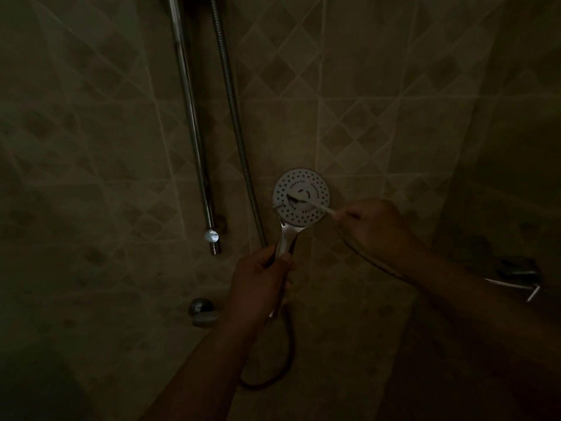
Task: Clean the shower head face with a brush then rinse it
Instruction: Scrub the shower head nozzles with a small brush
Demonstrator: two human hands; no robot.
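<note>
The round white shower head (315, 185), dotted with dark nozzle holes, faces me in the dim shower. My left hand (258, 284) grips its chrome handle (287, 241) from below. My right hand (375, 227) holds the white handle of a thin brush (321, 207) at the right. The brush head lies across the middle of the shower head's face, touching it.
A chrome slide rail (189, 117) and the metal hose (232, 117) run down the tiled wall at the left. The hose loops below my left hand. A tap knob (204, 312) sits low on the wall. A metal fitting (520, 284) is at the right.
</note>
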